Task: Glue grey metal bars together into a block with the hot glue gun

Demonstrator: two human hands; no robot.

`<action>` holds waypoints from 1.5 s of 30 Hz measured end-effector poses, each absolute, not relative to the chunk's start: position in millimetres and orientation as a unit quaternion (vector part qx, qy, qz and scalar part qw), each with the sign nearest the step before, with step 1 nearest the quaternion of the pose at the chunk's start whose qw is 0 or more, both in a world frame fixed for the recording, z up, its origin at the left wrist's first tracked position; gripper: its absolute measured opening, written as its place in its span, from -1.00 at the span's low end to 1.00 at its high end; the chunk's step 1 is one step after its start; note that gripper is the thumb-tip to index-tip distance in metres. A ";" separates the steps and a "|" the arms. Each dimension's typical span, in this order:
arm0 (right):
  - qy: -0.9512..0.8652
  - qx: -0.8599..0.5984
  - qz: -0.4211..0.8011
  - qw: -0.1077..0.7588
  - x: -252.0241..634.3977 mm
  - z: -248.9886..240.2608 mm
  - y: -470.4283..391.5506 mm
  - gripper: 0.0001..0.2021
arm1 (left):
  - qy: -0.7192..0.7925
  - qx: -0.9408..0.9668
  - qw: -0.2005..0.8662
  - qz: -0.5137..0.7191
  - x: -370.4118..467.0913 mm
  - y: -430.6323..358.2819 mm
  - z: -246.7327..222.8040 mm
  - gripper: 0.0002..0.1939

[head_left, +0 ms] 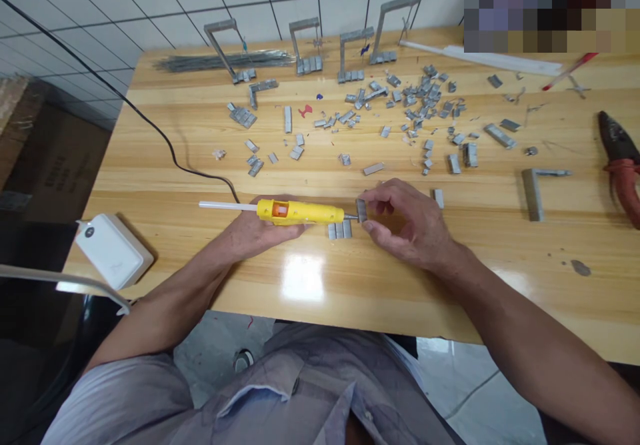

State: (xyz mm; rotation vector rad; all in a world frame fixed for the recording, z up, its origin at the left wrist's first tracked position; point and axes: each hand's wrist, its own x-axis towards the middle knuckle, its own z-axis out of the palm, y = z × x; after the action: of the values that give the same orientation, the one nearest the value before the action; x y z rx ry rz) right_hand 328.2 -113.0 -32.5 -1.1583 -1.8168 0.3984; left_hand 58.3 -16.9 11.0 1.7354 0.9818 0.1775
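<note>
My left hand point(265, 231) is wrapped round a yellow glue gun point(305, 212), with a white glue stick point(227, 206) poking out of its back end. The gun's metal nozzle points right and meets a small grey staple block point(361, 211). Thumb and forefinger of my right hand point(410, 226) pinch that block at its two ends. Just below the nozzle, a short row of grey staple blocks point(340, 230) lies on the wooden table point(390, 298).
Four grey staple frames, one a tall frame point(383, 28), stand along the back beside a wire bundle point(225, 61). Loose staple pieces point(425, 95) litter the middle. Red-handled pliers point(620, 171) lie far right, a white box point(114, 250) left. A black cable point(170, 145) runs behind the gun.
</note>
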 end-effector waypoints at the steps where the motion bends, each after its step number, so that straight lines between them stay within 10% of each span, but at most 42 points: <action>1: -0.736 -0.471 0.162 0.458 328.1 -32.7 -113.0 -0.74 | 0.412 0.730 0.540 0.074 58.7 -17.2 12.3 -0.70; 39: -0.731 -0.490 0.168 0.444 327.4 -27.5 -114.9 -0.76 | 0.399 0.740 0.528 0.118 56.6 -16.7 4.4 -0.70; 45: -0.725 -0.489 0.179 0.450 330.6 -24.9 -116.1 -0.76 | 0.465 0.790 0.372 0.147 44.8 -2.6 0.1 -0.68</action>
State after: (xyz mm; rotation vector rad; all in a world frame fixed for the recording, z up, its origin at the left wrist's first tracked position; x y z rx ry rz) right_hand 330.6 -116.1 -24.9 -1.2096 -1.7924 0.4435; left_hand 44.8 -2.6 0.1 2.0255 1.1910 0.3767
